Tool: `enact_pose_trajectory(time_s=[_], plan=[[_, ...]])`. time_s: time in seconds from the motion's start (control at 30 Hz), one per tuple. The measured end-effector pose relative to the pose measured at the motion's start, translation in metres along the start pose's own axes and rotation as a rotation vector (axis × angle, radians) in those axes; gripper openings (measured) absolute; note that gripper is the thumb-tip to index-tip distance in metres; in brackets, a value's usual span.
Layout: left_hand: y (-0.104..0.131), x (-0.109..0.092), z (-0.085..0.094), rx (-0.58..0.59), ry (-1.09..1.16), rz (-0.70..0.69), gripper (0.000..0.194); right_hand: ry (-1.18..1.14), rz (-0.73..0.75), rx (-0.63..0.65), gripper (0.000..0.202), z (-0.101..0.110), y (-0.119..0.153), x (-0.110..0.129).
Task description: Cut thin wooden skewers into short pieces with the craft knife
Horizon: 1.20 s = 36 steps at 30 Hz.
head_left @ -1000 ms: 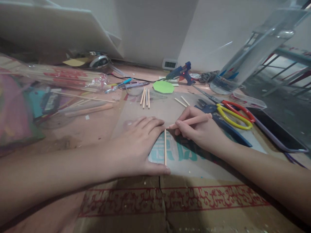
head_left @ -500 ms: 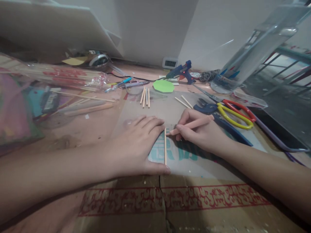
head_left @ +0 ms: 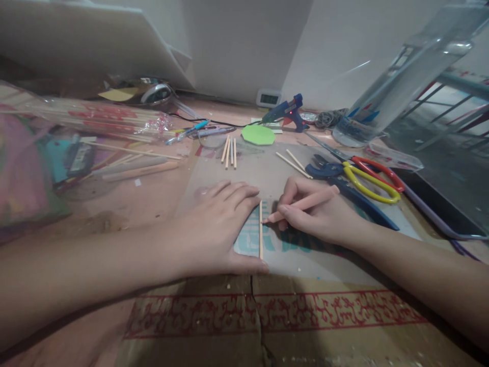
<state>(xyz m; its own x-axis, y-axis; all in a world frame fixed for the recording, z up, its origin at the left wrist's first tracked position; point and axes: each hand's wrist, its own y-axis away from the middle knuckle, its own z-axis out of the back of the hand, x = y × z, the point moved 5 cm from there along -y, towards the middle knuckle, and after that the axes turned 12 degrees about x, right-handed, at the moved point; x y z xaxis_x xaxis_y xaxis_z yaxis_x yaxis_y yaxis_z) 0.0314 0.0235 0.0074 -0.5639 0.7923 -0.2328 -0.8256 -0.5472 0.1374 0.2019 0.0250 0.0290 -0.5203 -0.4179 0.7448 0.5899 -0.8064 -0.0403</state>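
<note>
My left hand (head_left: 225, 221) lies low over the sheet. Its index fingertip and thumb steady a thin wooden stick (head_left: 261, 234) at its two ends, the stick pointing away from me. In my right hand (head_left: 311, 209) is a pale pink pen (head_left: 315, 198), gripped in a writing hold. The pen's tip meets the right side of the stick, a little above its middle. Several short wooden sticks (head_left: 228, 153) lie beyond my left hand, and two more sticks (head_left: 292, 162) lie beyond my right hand.
A green paper piece (head_left: 258, 135) and a blue glue gun (head_left: 288, 113) with a lit red light lie at the back. To the right are blue-handled pliers (head_left: 367, 206), red-and-yellow scissors (head_left: 372, 186), a phone (head_left: 439, 201) and a clear bottle (head_left: 359, 127). Bagged sticks (head_left: 103, 120) lie left.
My right hand has slid the pen tip a short way down along the stick, toward me. The left hand stays in place on the stick.
</note>
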Motion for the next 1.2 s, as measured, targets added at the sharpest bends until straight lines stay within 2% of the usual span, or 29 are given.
enact_pose_trajectory(time_s=[0.1, 0.27, 0.47, 0.9, 1.2], plan=[[0.0008, 0.0003, -0.0004, -0.007, -0.005, -0.002, 0.107, -0.003, 0.036, 0.016, 0.028, -0.0010, 0.0003, 0.0011], [0.0014, 0.0008, -0.0005, -0.010, -0.004, 0.007, 0.108, 0.047, -0.045, -0.068, 0.025, 0.0028, -0.0002, -0.0006], [0.0004, 0.0002, -0.0011, -0.006, 0.009, 0.004, 0.107, 0.025, -0.014, -0.031, 0.024, 0.0017, -0.0004, 0.0006], [0.0032, 0.0003, -0.0011, 0.008, -0.003, -0.008, 0.100, 0.046, 0.000, -0.034, 0.024, 0.0010, -0.0011, 0.0028], [0.0021, 0.0007, -0.0028, 0.038, -0.021, 0.000, 0.106, -0.041, 0.071, 0.079, 0.025, -0.0048, 0.0011, 0.0051]])
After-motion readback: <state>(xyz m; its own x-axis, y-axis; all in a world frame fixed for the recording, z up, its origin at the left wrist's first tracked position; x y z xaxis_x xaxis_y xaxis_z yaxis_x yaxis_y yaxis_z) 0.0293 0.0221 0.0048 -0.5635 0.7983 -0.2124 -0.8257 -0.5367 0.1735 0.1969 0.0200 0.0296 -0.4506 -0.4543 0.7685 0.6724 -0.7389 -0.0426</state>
